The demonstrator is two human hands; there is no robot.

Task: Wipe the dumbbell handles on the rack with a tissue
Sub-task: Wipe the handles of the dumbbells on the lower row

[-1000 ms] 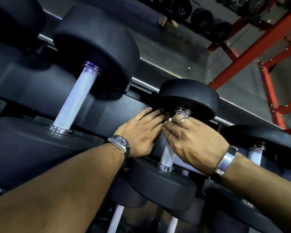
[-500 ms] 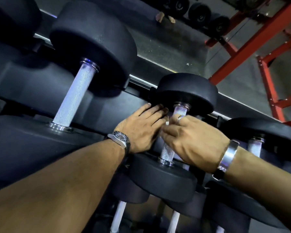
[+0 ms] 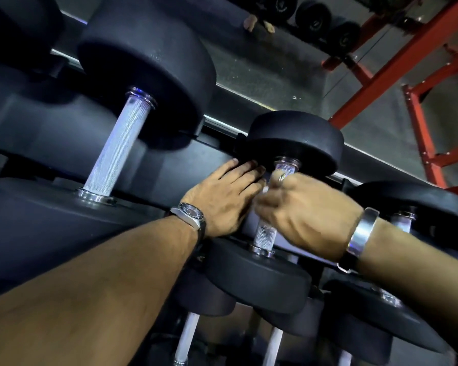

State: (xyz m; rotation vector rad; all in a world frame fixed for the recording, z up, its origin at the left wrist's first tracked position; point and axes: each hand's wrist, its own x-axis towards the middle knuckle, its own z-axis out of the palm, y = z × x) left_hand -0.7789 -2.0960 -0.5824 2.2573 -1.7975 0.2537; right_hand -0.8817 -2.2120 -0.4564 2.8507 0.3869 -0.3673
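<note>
Wrapping dumbbell handle (image 3: 265,235), right hand (image 3: 304,216); left hand (image 3: 222,200) flat alongside

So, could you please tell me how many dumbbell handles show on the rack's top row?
3: the large handle on the left, the middle handle under both hands, and the right handle behind the right wrist. More may sit out of frame.

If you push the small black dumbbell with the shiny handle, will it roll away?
Probably not. The small black dumbbell has round ends, so it might roll on a flat floor, but here it lies in the dark rack. Its thick ends look heavy. The rough silver handle under the right hand likely grips well.
</note>
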